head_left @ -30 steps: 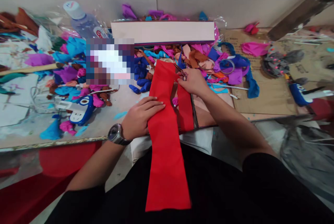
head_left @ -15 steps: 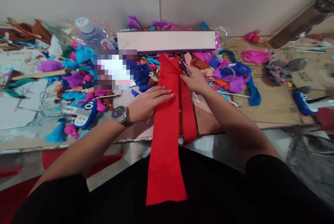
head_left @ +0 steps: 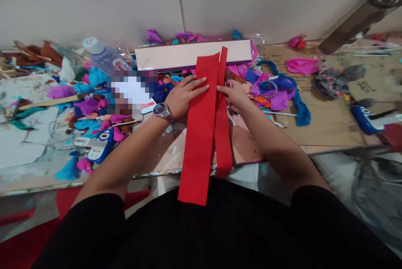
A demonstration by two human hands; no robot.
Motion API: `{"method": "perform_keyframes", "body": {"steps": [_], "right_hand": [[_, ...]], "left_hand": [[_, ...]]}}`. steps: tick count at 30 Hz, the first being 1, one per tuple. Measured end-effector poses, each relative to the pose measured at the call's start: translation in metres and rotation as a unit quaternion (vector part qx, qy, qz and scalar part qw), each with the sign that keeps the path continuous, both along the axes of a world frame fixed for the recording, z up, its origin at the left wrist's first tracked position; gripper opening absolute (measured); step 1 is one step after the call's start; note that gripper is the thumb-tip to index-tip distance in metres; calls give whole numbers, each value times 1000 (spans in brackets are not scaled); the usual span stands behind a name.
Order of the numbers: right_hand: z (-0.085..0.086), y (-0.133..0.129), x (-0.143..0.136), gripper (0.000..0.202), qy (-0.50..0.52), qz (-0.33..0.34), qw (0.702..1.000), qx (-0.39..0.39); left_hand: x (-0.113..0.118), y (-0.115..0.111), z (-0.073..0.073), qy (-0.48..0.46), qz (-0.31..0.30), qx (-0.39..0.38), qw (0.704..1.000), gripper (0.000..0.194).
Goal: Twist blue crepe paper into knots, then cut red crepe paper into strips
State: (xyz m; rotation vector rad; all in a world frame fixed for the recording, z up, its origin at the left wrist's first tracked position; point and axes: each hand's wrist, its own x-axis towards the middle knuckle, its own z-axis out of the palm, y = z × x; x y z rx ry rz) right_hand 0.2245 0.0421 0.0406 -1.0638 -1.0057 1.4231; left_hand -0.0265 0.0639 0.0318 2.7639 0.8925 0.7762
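My left hand [head_left: 184,93] lies flat with fingers apart, its fingertips resting on a wide red strip [head_left: 197,143] of cloth-like material. That strip runs from the far white box down over the table's front edge. Beside its right edge is a narrower red strip [head_left: 223,143], whose near part loops at the table edge and whose thin far end stands up by the box. My right hand [head_left: 237,95] is closed, with its index finger against the narrower strip. A dark tool, apparently scissors [head_left: 230,77], shows at its fingers, partly hidden.
A long white-topped box [head_left: 169,56] lies at the back. Crumpled coloured scraps [head_left: 89,106] surround the work. There are also a bottle [head_left: 105,55], a tape roll [head_left: 268,88], blue power sockets [head_left: 102,145], cardboard [head_left: 329,122] and a grey bundle [head_left: 333,80].
The wide strip has shifted away from my body, and a gap shows between the strips' far ends. My left hand has moved further up the strip. My right hand has moved slightly right.
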Motion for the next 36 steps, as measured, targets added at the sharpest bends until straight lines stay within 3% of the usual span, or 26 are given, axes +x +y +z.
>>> {"method": "perform_keyframes", "body": {"steps": [4,7,9,11,13,15,21,28,36], "right_hand": [[4,-1,9,37,-11,-13,999,-47],[4,0,11,35,-4,-13,998,-61],[5,-1,10,33,0,-1,998,-58],[6,-3,9,31,6,17,999,-51],[9,-5,6,31,15,33,998,-48],[13,-7,3,32,27,41,997,-51],[14,-10,-3,35,79,39,996,-27],[7,-10,-8,34,55,52,997,-13],[13,-13,-19,25,51,21,998,-3]], "left_hand": [[1,0,-9,-116,23,-36,992,44],[10,-4,-14,-262,75,-96,957,65],[18,-5,-14,-393,100,-209,890,70],[26,-5,-11,-490,116,-361,785,65],[30,-5,-5,-510,108,-494,696,59],[31,-7,2,-492,83,-562,660,50],[28,-10,10,-466,65,-605,642,49],[31,0,8,-430,41,-658,616,51],[40,-9,3,-482,51,-618,620,55]]}}
